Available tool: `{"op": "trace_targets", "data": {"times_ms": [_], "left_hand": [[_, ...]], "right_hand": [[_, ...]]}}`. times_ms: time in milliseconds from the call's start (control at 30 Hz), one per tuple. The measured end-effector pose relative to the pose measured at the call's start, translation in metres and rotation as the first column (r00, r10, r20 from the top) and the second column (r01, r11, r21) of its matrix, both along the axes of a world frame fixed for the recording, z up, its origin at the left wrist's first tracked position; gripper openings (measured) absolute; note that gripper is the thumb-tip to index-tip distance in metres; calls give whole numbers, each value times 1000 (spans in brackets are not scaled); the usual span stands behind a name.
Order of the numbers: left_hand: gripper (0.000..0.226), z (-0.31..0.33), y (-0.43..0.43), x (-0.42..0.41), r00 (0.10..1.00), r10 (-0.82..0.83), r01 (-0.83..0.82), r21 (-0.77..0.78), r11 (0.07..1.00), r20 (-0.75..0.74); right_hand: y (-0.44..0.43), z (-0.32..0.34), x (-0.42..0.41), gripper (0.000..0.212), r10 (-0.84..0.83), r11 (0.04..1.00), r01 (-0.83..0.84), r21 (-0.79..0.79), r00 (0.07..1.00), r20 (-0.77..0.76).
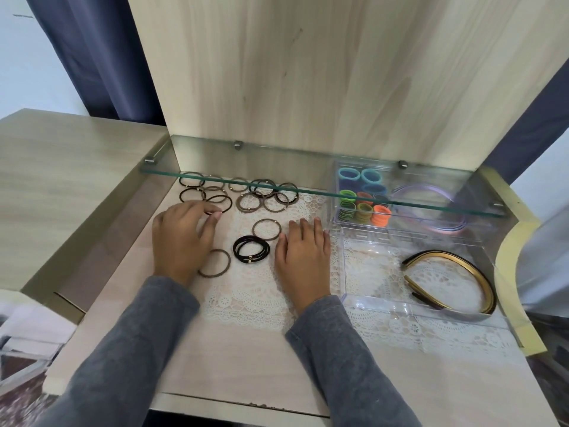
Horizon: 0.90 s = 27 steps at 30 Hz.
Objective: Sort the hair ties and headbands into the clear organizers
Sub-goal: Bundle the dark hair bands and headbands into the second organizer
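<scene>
While the left hand (pixel 181 238) and right hand (pixel 303 257) rest empty, fingers (pixel 304 229) loosely spread, the black hair ties (pixel 237 249) lie on the counter (pixel 246 349) between them (nine o'clock of the nearer right one).

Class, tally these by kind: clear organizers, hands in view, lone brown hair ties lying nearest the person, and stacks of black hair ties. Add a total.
Clear organizers: 2, far organizer and near organizer
Hands: 2, left hand and right hand
Lone brown hair ties: 2, upper brown tie and lower brown tie
Stacks of black hair ties: 1, black stack
Total: 7
</scene>
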<state>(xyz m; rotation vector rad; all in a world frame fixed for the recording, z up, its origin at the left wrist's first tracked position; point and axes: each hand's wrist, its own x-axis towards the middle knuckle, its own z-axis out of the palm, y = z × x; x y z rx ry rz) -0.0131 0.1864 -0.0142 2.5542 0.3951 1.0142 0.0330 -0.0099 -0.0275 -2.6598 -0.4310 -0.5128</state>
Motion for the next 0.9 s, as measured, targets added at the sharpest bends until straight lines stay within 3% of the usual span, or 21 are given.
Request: {"op": "trace_targets", "data": {"times_ms": [133, 300, 533, 667, 900], "left_hand": [[12, 0, -25, -21, 987, -158, 156, 58, 986, 34], [10, -5, -40, -33, 980, -197, 185, 225, 957, 30], [8, -9, -33, -29, 918, -393, 395, 163, 904, -47], [8, -10, -32, -28, 907, -418, 422, 130, 897, -54], [12, -12, -31, -27, 910, -413, 415, 85, 906, -48]], "right_hand": [[0, 0, 0, 49, -4, 1000, 4, 3, 1000, -3], [-1, 1, -2, 49, 10, 1000, -10, 8, 1000, -14], [-1, 5, -5, 48, 61, 997, -59, 52, 998, -32], [-2, 7, -7, 45, 109, 991, -106, 85, 994, -26], [-8, 16, -14, 44, 379, 909, -372, 187, 926, 1]]}}
